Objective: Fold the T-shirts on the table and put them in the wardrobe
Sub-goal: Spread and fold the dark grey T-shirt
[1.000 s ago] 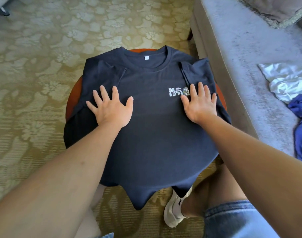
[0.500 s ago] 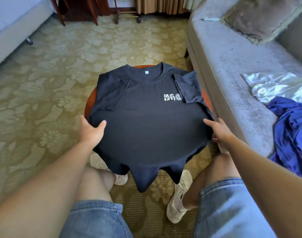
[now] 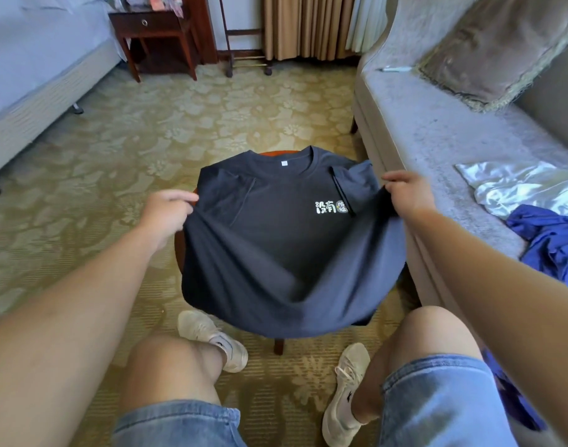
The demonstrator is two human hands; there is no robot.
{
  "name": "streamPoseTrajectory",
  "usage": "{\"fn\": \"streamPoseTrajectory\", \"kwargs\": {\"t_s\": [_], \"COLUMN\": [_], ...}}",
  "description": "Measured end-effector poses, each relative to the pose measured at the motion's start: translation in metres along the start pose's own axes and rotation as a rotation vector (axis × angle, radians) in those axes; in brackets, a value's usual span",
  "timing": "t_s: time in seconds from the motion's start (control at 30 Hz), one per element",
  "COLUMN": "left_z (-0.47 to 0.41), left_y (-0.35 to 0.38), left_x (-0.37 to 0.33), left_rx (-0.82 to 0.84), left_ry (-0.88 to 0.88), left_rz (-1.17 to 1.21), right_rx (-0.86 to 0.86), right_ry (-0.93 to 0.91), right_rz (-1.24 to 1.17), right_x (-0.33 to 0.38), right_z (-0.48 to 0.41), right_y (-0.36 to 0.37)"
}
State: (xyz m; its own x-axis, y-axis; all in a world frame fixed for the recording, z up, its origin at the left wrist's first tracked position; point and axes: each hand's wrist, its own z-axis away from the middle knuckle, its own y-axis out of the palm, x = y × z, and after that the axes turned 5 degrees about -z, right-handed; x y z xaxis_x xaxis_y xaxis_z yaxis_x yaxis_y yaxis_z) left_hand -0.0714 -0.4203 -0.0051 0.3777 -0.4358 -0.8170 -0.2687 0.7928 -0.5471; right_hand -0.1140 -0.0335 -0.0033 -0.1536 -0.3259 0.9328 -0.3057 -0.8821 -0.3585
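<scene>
Navy T-shirt (white chest print), gold floral carpet, grey sofa, blue cloth

No longer flat on the chest of the T-shirt, as a second ago. Half a second ago down at its sides by the near edge of the desk. Now raised level with the sleeves, left hand and right hand each with fingers curled on a side edge. Lifts the lower half clear of the desk, hem now sagging in a broad curve rather than hanging in a point.
</scene>
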Motion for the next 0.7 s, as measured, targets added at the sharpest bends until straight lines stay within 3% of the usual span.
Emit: {"fn": "streamPoseTrajectory", "kwargs": {"t_s": [0.07, 0.13, 0.27, 0.37, 0.57, 0.7], "left_z": [-0.018, -0.034, -0.043, -0.032, 0.012, 0.031], "left_y": [0.001, 0.003, 0.014, 0.027, 0.029, 0.018], "left_x": [-0.022, -0.033, -0.003, 0.042, 0.078, 0.085], "left_rx": [-0.106, -0.134, -0.025, 0.024, 0.141, 0.147], "left_ry": [0.025, 0.038, -0.027, -0.117, -0.226, -0.327], "left_rz": [0.080, 0.081, -0.309, -0.383, -0.263, -0.272], "right_rx": [-0.053, -0.003, 0.106, 0.120, 0.241, 0.157], "right_ry": [-0.010, 0.003, 0.065, 0.174, 0.433, 0.428], "right_rz": [-0.024, -0.010, 0.205, 0.361, 0.086, 0.113], "right_x": [0.016, 0.025, 0.001, -0.046, -0.103, -0.112], "right_z": [-0.022, -0.039, -0.045, -0.034, 0.010, 0.027], "right_y": [0.005, 0.007, 0.008, -0.003, -0.023, -0.035]}}
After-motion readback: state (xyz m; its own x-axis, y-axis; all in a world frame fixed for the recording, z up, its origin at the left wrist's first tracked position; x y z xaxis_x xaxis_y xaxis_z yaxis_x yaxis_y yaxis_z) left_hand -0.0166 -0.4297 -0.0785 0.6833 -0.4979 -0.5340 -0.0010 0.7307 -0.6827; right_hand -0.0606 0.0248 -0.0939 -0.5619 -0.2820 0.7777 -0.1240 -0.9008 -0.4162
